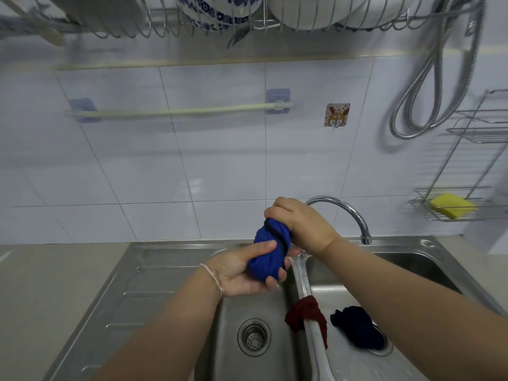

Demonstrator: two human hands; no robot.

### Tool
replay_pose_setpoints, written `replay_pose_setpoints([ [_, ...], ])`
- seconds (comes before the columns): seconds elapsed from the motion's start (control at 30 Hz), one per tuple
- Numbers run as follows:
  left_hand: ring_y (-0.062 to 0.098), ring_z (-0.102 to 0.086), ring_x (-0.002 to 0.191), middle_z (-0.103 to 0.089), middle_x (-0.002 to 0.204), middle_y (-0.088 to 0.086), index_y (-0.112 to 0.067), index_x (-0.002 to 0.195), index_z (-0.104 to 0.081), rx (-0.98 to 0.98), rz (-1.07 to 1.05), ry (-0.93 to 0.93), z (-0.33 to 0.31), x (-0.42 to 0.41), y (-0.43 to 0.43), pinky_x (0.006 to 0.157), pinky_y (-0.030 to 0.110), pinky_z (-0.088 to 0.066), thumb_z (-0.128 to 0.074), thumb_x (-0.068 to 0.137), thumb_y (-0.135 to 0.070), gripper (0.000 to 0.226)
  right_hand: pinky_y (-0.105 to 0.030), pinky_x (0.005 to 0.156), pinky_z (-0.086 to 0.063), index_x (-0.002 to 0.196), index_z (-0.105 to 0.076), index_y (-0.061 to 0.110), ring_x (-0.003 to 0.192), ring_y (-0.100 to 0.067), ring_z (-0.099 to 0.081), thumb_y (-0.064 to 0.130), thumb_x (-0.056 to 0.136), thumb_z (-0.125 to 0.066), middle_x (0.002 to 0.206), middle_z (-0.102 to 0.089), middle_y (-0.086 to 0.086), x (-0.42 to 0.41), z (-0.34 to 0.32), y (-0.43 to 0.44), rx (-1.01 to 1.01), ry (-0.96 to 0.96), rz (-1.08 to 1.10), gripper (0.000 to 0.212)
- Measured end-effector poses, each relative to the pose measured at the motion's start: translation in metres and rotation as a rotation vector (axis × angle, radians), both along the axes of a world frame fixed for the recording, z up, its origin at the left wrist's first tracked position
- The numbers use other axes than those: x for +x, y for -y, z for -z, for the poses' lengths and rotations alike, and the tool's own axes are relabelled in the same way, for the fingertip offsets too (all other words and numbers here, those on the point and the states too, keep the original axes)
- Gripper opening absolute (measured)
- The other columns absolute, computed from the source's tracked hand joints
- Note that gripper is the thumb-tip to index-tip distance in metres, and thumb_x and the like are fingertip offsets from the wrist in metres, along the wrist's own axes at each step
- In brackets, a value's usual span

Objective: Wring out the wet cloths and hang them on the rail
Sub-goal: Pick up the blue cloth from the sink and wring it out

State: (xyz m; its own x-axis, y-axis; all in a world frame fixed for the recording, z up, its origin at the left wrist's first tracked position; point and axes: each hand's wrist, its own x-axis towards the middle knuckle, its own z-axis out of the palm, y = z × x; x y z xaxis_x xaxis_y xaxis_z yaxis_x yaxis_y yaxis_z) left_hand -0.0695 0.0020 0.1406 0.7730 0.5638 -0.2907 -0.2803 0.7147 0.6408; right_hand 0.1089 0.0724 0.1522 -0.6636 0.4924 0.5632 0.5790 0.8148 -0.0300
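Note:
A bright blue cloth (268, 251) is bunched and twisted between both hands above the left basin. My left hand (242, 273) grips its lower end from below, palm up. My right hand (299, 224) is closed around its upper end from above. A dark red cloth (308, 314) lies draped over the divider between the two basins. A dark navy cloth (357, 327) sits crumpled in the right basin near its drain. The pale rail (176, 110) runs across the tiled wall on two blue stick-on hooks, with nothing hanging on it.
A steel double sink (170, 254) has a ribbed drainboard at left. The curved tap (346, 210) arches just behind my right hand. A dish rack with plates (220, 15) hangs overhead. A wire shelf holds a yellow sponge (452, 206) at right, beside a looped metal hose (428, 78).

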Motion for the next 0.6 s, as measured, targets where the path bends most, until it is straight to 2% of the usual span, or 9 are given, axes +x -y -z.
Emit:
replay_pose_setpoints([
  [0.1, 0.014, -0.057, 0.067, -0.057, 0.081, 0.004, -0.008, 0.104, -0.062, 0.166, -0.053, -0.360, -0.013, 0.004, -0.002, 0.050, 0.019, -0.045, -0.086, 0.068, -0.019, 0.045, -0.031, 0.047, -0.041, 0.100, -0.053, 0.021, 0.066, -0.024, -0.053, -0.002, 0.072, -0.068, 0.083, -0.053, -0.003, 0.001, 0.002, -0.003, -0.031, 0.119, 0.046, 0.039],
  [0.2, 0.012, -0.053, 0.057, -0.054, 0.070, 0.003, -0.012, 0.093, -0.055, 0.215, -0.155, -0.648, -0.017, 0.013, -0.006, 0.043, 0.018, -0.039, -0.073, 0.082, -0.013, 0.021, -0.032, 0.051, -0.040, 0.104, -0.054, 0.020, 0.069, -0.026, -0.057, 0.008, 0.081, -0.062, 0.089, -0.054, -0.003, -0.001, 0.008, -0.001, -0.147, 0.222, 0.167, 0.026],
  [0.37, 0.013, -0.053, 0.050, -0.056, 0.067, 0.005, -0.014, 0.085, -0.055, 0.377, -0.297, -1.033, 0.005, 0.025, -0.015, 0.041, 0.020, -0.042, -0.073, 0.079, -0.021, 0.020, -0.032, 0.054, -0.042, 0.101, -0.048, 0.021, 0.069, -0.026, -0.058, 0.015, 0.085, -0.058, 0.085, -0.049, 0.000, -0.007, 0.023, -0.001, -0.276, 0.320, 0.305, 0.020],
  [0.5, 0.015, -0.053, 0.055, -0.055, 0.065, 0.003, -0.015, 0.074, -0.055, 0.502, -0.386, -1.180, 0.024, 0.033, -0.016, 0.048, 0.022, -0.043, -0.071, 0.075, -0.021, 0.017, -0.033, 0.056, -0.043, 0.101, -0.046, 0.019, 0.068, -0.026, -0.054, 0.013, 0.085, -0.058, 0.083, -0.045, 0.000, -0.011, 0.032, -0.003, -0.310, 0.364, 0.347, 0.020],
  [0.6, 0.013, -0.050, 0.054, -0.053, 0.061, 0.000, -0.018, 0.066, -0.050, 0.576, -0.437, -1.279, 0.033, 0.039, -0.016, 0.050, 0.022, -0.040, -0.070, 0.075, -0.021, 0.022, -0.035, 0.059, -0.043, 0.104, -0.046, 0.017, 0.070, -0.026, -0.052, 0.010, 0.085, -0.058, 0.088, -0.050, -0.004, -0.014, 0.038, -0.003, -0.334, 0.406, 0.388, 0.023],
])
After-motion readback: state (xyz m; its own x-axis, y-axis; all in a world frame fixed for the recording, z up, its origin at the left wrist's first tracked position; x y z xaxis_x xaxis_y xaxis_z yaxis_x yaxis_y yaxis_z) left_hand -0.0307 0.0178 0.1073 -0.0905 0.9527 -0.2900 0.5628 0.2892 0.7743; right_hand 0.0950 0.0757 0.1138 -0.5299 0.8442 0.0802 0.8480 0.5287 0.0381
